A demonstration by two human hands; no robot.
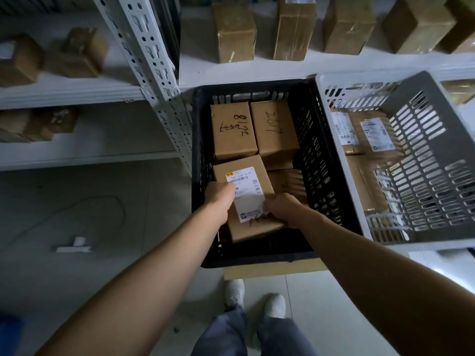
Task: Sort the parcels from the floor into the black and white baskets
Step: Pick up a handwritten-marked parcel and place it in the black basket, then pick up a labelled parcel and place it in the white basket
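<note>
Head view: left hand (220,195) and right hand (281,209), fingers curled, hold a labelled box (253,181) in the black basket (257,255); stiff cardboard, probably light; grip opposite edges.

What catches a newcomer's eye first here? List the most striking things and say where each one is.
First, the left hand and right hand gripping a labelled parcel at the near end of the black basket, centre frame. Behind it, two boxes with handwritten numbers lie side by side at the basket's far end. The white basket stands to its right, also holding parcels.
</note>
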